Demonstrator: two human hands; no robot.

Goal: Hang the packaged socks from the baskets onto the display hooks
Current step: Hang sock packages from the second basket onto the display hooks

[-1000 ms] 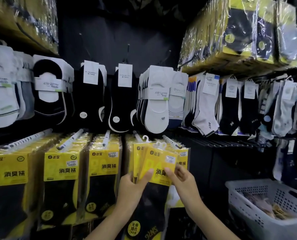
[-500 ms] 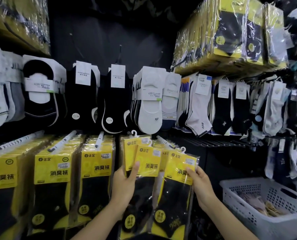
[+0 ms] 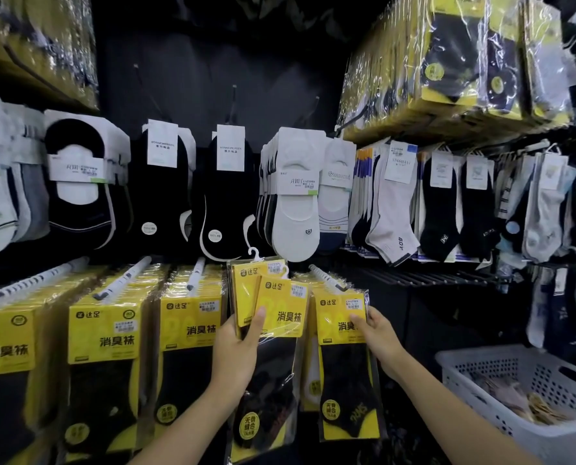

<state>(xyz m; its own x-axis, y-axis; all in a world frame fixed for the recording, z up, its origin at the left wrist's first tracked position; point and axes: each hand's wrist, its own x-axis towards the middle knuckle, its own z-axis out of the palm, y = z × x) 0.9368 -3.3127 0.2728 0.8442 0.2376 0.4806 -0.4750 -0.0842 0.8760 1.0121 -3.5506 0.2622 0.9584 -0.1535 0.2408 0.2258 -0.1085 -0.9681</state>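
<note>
Fanning two yellow sock packs (image 3: 281, 307) under its thumb, the left hand (image 3: 237, 344) holds their white hangers (image 3: 253, 253) upward, probably ready for threading. Beside it, the right hand (image 3: 377, 333) pinches a third pack (image 3: 333, 327) at the display hook (image 3: 325, 278)'s front end; whether its hanger is on the hook is hidden. The basket (image 3: 474, 355) is cropped at right.

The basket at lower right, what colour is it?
White; the basket shows best in the head view.

I'm viewing a dim scene; glare is glinting off the wrapped shelf packs (image 3: 454, 62), and edges are bending and blurring.
</note>
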